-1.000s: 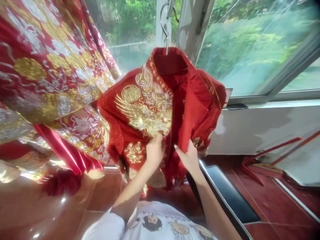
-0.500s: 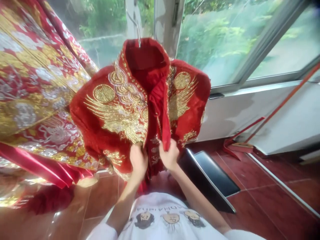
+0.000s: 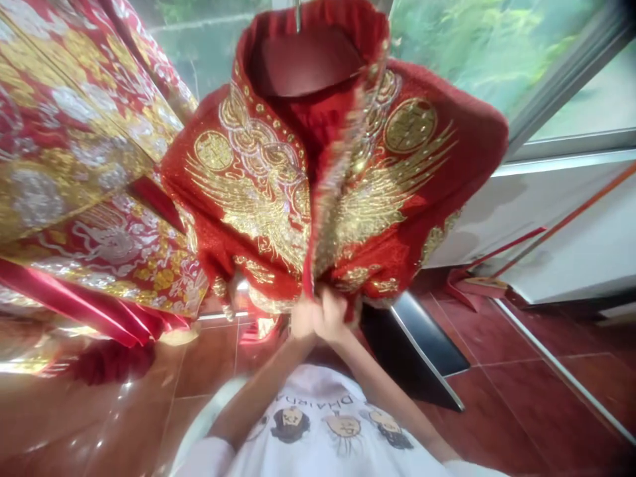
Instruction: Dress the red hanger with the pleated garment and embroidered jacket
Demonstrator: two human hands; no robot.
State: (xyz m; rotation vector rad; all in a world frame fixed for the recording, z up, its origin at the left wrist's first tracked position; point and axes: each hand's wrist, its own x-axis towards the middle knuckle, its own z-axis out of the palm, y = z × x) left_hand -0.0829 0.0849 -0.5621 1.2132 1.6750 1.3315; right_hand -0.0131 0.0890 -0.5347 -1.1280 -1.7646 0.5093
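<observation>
Since half a second ago, both hands have drawn together at the lower centre of the head view, and the two front panels of the red jacket (image 3: 278, 199) now meet edge to edge instead of hanging apart.

Head view: the jacket, heavy with gold embroidery, hangs on a hanger (image 3: 305, 63) at top centre, filling the middle of the frame. The left hand (image 3: 303, 318) and right hand (image 3: 334, 317) touch each other just below its hem, each pinching one front edge; both are clenched on the cloth. Judging by this, the closure goes best if the edges stay level and the pull stays gentle, so the embroidery does not pucker. Another red and gold garment (image 3: 74, 165) drapes across the left side. A window (image 3: 497, 53) spans the top right, above red floor tiles (image 3: 521, 411).
</observation>
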